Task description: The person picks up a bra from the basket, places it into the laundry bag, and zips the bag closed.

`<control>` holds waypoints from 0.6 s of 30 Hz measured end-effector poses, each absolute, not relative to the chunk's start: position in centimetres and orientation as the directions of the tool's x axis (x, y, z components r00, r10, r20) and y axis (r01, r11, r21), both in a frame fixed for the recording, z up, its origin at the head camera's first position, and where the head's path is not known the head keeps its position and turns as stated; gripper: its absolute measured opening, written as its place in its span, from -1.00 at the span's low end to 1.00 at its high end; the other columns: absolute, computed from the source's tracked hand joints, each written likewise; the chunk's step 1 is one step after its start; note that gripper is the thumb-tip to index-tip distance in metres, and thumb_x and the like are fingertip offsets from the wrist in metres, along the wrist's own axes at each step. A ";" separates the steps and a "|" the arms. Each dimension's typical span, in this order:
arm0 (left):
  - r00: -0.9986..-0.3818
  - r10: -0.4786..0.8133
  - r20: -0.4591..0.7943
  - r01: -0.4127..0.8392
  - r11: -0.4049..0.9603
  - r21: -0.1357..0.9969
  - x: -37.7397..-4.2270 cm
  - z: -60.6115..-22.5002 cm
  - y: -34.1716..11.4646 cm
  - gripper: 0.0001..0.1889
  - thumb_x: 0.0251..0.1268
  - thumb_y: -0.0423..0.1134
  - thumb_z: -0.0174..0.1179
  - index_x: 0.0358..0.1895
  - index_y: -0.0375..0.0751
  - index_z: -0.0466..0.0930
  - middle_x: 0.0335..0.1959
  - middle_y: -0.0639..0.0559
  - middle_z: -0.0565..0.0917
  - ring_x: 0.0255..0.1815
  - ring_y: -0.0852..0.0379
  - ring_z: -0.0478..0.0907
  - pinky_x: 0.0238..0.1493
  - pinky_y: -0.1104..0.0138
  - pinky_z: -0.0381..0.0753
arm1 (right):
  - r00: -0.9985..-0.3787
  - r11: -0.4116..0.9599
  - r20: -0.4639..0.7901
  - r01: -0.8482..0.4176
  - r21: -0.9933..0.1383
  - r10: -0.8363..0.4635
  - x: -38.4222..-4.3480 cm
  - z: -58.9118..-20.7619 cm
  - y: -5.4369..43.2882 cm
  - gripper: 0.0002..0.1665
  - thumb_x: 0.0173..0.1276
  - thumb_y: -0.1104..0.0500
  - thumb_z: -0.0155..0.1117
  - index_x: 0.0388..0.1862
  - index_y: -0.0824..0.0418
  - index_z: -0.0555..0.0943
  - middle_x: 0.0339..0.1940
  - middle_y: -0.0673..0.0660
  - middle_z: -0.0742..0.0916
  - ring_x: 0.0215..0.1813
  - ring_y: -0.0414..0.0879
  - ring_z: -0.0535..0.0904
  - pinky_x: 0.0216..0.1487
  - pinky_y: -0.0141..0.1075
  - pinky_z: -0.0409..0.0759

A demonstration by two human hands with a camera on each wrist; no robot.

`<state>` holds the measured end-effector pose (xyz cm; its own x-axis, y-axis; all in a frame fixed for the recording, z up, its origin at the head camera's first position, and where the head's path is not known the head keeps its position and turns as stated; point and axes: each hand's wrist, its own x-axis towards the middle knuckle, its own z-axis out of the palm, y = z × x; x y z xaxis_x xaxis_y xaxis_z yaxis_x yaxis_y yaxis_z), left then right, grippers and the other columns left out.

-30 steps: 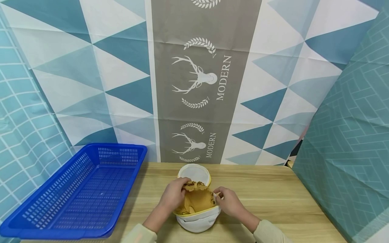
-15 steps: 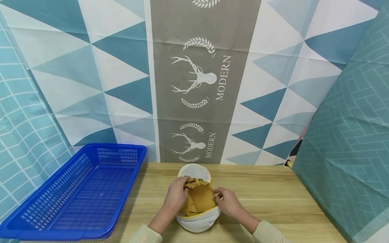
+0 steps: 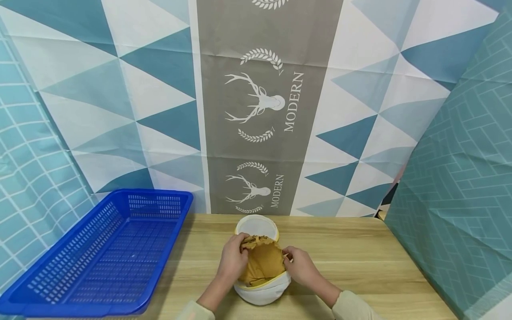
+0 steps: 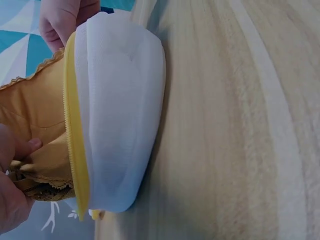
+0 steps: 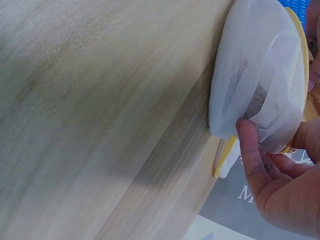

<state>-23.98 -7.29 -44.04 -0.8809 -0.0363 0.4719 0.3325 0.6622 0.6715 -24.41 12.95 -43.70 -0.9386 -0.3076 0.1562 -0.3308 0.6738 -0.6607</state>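
A mustard bra (image 3: 264,260) with lace-trimmed edges sits partly inside a white mesh laundry bag (image 3: 264,294). The bag stands on the table, unzipped along its yellow zipper (image 4: 75,125), with its round mesh lid (image 3: 257,226) folded back behind it. My left hand (image 3: 233,258) grips a gathered, lacy part of the bra above the opening, as the left wrist view shows. At the right side of the opening, my right hand (image 3: 302,266) pinches the bag's rim. One of its fingertips (image 5: 246,131) touches the mesh outside; whether it also holds the bra's edge is hidden.
A large blue plastic basket (image 3: 186,213) with slotted walls stands left of the bag. The wood-grain table (image 3: 360,266) extends to the right. Patterned cloth (image 3: 256,111) hangs behind it and along both sides.
My left hand has shifted slightly right and lifted the gathered part of the bra a little. The right hand stays at the rim, and the bag has tilted slightly.
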 end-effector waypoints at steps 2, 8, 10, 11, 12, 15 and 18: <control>-0.884 -0.033 0.467 0.338 0.644 0.686 -24.0 -44.1 -7.3 -0.72 0.01 -0.58 0.18 -0.18 -0.24 0.59 -0.26 -0.08 0.63 -0.18 0.00 0.59 -0.17 0.21 0.59 | -0.942 0.675 0.153 -0.323 -0.664 -0.300 -24.4 -43.7 13.0 -0.75 0.27 0.37 0.09 -0.10 0.43 0.57 -0.42 0.11 0.65 -0.45 -0.23 0.47 -0.53 -0.46 0.43; -0.900 0.019 0.436 0.357 0.607 0.710 -24.0 -43.8 -7.9 -0.77 0.04 -0.44 0.30 -0.20 -0.21 0.57 -0.24 -0.05 0.64 -0.18 0.05 0.58 -0.14 0.20 0.57 | -0.945 0.676 0.169 -0.320 -0.664 -0.282 -24.3 -43.6 13.2 -0.77 0.25 0.36 0.13 -0.12 0.41 0.58 -0.42 0.11 0.66 -0.42 -0.21 0.50 -0.48 -0.43 0.45; -0.903 0.034 0.429 0.360 0.605 0.710 -24.0 -43.6 -8.2 -0.76 0.01 -0.42 0.31 -0.21 -0.20 0.57 -0.26 -0.04 0.64 -0.20 0.07 0.57 -0.17 0.22 0.55 | -0.939 0.670 0.189 -0.339 -0.661 -0.288 -24.3 -43.6 13.3 -0.76 0.23 0.37 0.13 -0.14 0.43 0.58 -0.43 0.13 0.66 -0.42 -0.19 0.51 -0.48 -0.42 0.46; -0.904 0.039 0.425 0.360 0.606 0.709 -24.0 -43.6 -8.4 -0.76 -0.01 -0.41 0.33 -0.21 -0.20 0.57 -0.27 -0.03 0.64 -0.22 0.08 0.56 -0.18 0.23 0.54 | -0.935 0.665 0.198 -0.348 -0.661 -0.293 -24.3 -43.6 13.3 -0.76 0.23 0.37 0.13 -0.14 0.43 0.58 -0.43 0.14 0.66 -0.42 -0.19 0.51 -0.47 -0.41 0.47; -0.905 0.042 0.423 0.359 0.608 0.708 -24.0 -43.5 -8.6 -0.76 -0.02 -0.39 0.34 -0.22 -0.20 0.57 -0.28 -0.02 0.64 -0.22 0.09 0.55 -0.18 0.24 0.53 | -0.926 0.663 0.216 -0.372 -0.650 -0.308 -24.3 -43.6 13.4 -0.77 0.23 0.36 0.12 -0.15 0.45 0.58 -0.44 0.15 0.66 -0.42 -0.21 0.50 -0.49 -0.42 0.46; -0.913 0.046 0.406 0.350 0.601 0.719 -23.9 -43.6 -9.2 -0.74 -0.03 -0.35 0.37 -0.23 -0.23 0.57 -0.28 -0.04 0.64 -0.21 0.06 0.55 -0.16 0.20 0.53 | -0.923 0.651 0.218 -0.378 -0.658 -0.316 -24.3 -43.7 13.4 -0.76 0.23 0.36 0.10 -0.15 0.47 0.57 -0.44 0.16 0.66 -0.43 -0.21 0.50 -0.50 -0.41 0.47; -0.940 0.036 0.340 0.301 0.555 0.775 -23.7 -43.7 -10.0 -0.69 -0.03 -0.25 0.40 -0.20 -0.26 0.56 -0.24 -0.09 0.63 -0.16 -0.01 0.54 -0.11 0.16 0.53 | -0.932 0.653 0.186 -0.352 -0.671 -0.310 -24.3 -43.7 13.4 -0.74 0.23 0.37 0.09 -0.13 0.47 0.57 -0.42 0.16 0.65 -0.42 -0.20 0.49 -0.50 -0.42 0.46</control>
